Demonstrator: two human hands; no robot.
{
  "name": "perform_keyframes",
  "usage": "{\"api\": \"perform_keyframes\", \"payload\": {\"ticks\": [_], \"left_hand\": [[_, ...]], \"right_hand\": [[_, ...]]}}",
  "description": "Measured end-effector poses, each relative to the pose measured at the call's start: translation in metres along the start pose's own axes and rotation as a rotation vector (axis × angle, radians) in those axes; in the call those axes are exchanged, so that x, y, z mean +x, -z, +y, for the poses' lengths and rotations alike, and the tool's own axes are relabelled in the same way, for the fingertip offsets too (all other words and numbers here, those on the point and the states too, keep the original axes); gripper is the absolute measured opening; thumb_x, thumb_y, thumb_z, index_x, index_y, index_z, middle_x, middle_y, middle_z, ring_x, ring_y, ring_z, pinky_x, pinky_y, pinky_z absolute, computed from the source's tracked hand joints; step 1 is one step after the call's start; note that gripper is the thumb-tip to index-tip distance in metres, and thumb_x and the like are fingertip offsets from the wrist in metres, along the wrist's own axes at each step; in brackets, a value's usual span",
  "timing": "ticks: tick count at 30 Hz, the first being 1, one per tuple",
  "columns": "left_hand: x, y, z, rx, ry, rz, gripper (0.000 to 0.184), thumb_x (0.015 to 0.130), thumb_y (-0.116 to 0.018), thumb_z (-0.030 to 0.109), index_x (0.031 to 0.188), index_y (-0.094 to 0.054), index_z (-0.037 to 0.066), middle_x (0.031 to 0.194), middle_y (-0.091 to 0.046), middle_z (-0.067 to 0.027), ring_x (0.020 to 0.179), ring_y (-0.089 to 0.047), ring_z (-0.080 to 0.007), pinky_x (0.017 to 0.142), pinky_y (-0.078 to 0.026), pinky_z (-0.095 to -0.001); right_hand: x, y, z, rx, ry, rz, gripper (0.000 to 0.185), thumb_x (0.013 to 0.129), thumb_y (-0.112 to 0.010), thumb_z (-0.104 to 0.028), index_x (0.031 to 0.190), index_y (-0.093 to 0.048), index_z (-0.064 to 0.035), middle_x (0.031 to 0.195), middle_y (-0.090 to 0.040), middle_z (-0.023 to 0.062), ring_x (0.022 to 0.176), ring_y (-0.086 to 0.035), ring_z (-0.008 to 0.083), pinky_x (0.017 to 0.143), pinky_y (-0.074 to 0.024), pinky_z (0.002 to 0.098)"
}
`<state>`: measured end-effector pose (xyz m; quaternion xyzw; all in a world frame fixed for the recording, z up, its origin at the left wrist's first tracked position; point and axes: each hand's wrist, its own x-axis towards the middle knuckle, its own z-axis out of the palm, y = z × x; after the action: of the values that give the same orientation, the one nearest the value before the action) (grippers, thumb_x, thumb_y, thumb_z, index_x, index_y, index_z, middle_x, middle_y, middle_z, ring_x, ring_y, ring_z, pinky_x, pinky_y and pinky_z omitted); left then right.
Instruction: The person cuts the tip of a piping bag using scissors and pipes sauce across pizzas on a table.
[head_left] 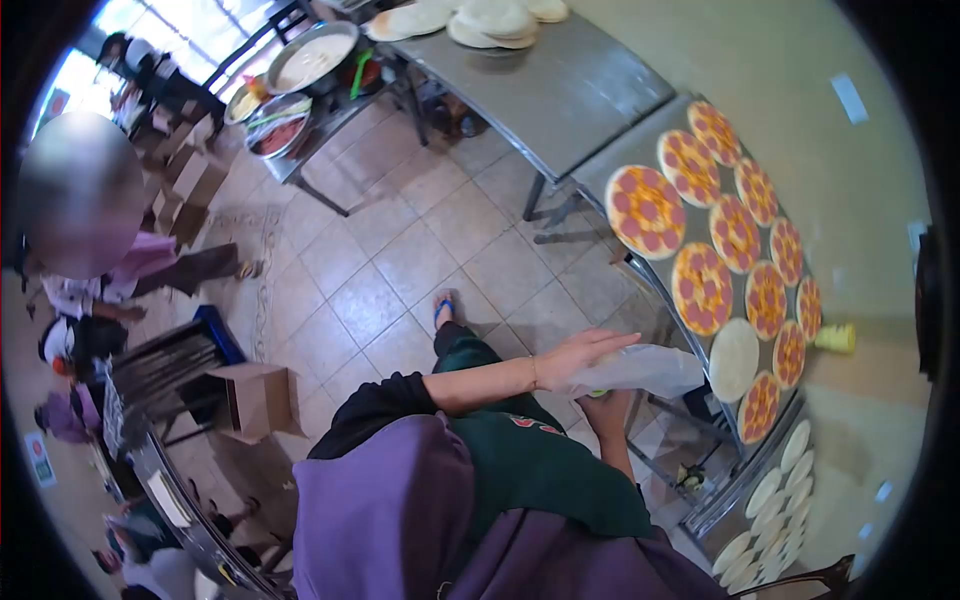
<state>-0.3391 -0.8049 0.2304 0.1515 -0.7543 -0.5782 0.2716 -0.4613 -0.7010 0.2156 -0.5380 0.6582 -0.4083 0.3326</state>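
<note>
Left hand (582,360): fingers straight along clear bag (655,369); can't tell if it's pinching. Right hand (608,412) just below, by something green (597,394); grip mostly hidden, can't tell. Bag's far end sits near 1 bare base (735,360). I'd control it from both ends, keep loose plastic off topped pizzas (702,288).

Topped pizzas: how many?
11 pizzas, on the right table: from its far end, rows of 3, 3, 2 plus a bare crust, then 3. None looks hidden.
</note>
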Motion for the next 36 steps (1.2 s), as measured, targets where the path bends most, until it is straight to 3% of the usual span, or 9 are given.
{"api": "perform_keyframes", "payload": {"ticks": [8,14,19,24,26,28,30,35,36], "left_hand": [[-0.107,0.162,-0.014,0.193,-0.111,0.269,0.051,0.078,-0.058,0.021,0.124,-0.042,0.008,0.128,-0.037,-0.0141,0.117,-0.037,-0.0313,0.098,-0.028,-0.0372],[-0.195,0.309,0.007,-0.351,0.173,0.337,0.064,0.079,-0.059,0.027,0.132,-0.03,0.006,0.134,-0.03,-0.0137,0.122,-0.031,-0.0245,0.101,-0.023,-0.0343],[-0.254,0.386,0.013,0.087,0.273,0.701,0.092,0.059,-0.079,0.033,0.131,-0.029,0.005,0.12,-0.045,-0.014,0.11,-0.045,-0.0227,0.092,-0.035,-0.0313],[-0.315,0.426,-0.024,0.355,0.162,0.664,0.027,0.078,-0.059,0.009,0.104,-0.058,0.003,0.113,-0.053,-0.012,0.103,-0.05,-0.0257,0.09,-0.039,-0.0331],[-0.338,0.442,-0.032,0.501,0.142,0.64,0.028,0.078,-0.059,0.012,0.105,-0.058,0.004,0.112,-0.054,-0.012,0.103,-0.051,-0.027,0.09,-0.038,-0.0333],[-0.347,0.451,-0.029,0.652,0.133,0.611,0.03,0.079,-0.059,0.015,0.106,-0.058,0.005,0.11,-0.055,-0.0121,0.102,-0.051,-0.0283,0.091,-0.038,-0.0336],[-0.345,0.46,-0.016,0.331,0.642,0.789,0.027,0.081,-0.058,0.019,0.104,-0.059,0.007,0.107,-0.057,-0.0122,0.1,-0.053,-0.0273,0.086,-0.041,-0.035],[-0.358,0.475,-0.075,0.561,0.565,0.897,0.03,0.087,-0.048,0.026,0.106,-0.055,0.004,0.098,-0.059,-0.0154,0.093,-0.055,-0.027,0.081,-0.044,-0.0352],[-0.342,0.494,-0.074,-0.03,0.593,1.144,0.03,0.088,-0.045,0.027,0.105,-0.052,0.003,0.095,-0.059,-0.017,0.09,-0.056,-0.0267,0.078,-0.045,-0.0349]], "right_hand": [[0.082,-0.152,-0.078,0.198,-0.08,-0.247,0.051,0.054,-0.079,-0.015,0.096,-0.056,0.0011,0.089,-0.06,0.0105,0.083,-0.058,0.0212,0.074,-0.0453,0.0327],[0.146,-0.3,-0.143,0.156,0.036,-0.497,0.045,0.053,-0.076,-0.011,0.093,-0.057,-0.001,0.088,-0.061,0.0094,0.08,-0.059,0.0185,0.071,-0.0471,0.0318],[0.18,-0.39,-0.199,0.146,0.202,-0.663,0.053,0.053,-0.077,-0.019,0.1,-0.057,-0.0032,0.095,-0.06,0.0144,0.09,-0.058,0.029,0.078,-0.045,0.0363],[0.207,-0.451,-0.224,0.074,0.35,-0.816,0.064,0.049,-0.076,-0.019,0.106,-0.053,-0.0033,0.103,-0.055,0.0167,0.095,-0.054,0.0322,0.082,-0.0425,0.0361],[0.218,-0.465,-0.226,0.135,0.334,-0.873,0.064,0.048,-0.076,-0.018,0.106,-0.053,-0.0035,0.103,-0.055,0.0166,0.095,-0.054,0.0324,0.083,-0.0422,0.0355],[0.226,-0.478,-0.225,0.087,0.249,-1.065,0.066,0.052,-0.077,-0.019,0.109,-0.05,-0.0021,0.103,-0.055,0.015,0.093,-0.055,0.029,0.084,-0.0419,0.034],[0.237,-0.498,-0.218,0.206,0.164,-1.204,0.065,0.055,-0.077,-0.018,0.111,-0.048,-0.0014,0.104,-0.055,0.0139,0.095,-0.054,0.0263,0.084,-0.0418,0.0333],[0.304,-0.536,-0.203,0.492,-0.245,-1.642,0.055,0.067,-0.07,-0.007,0.116,-0.046,0.0001,0.117,-0.049,0.0099,0.108,-0.046,0.0182,0.094,-0.035,0.0303],[0.342,-0.552,-0.197,0.66,-0.626,-1.774,0.05,0.071,-0.065,-0.002,0.118,-0.045,0.0002,0.116,-0.051,0.0098,0.108,-0.047,0.0178,0.092,-0.0371,0.0307]]}}
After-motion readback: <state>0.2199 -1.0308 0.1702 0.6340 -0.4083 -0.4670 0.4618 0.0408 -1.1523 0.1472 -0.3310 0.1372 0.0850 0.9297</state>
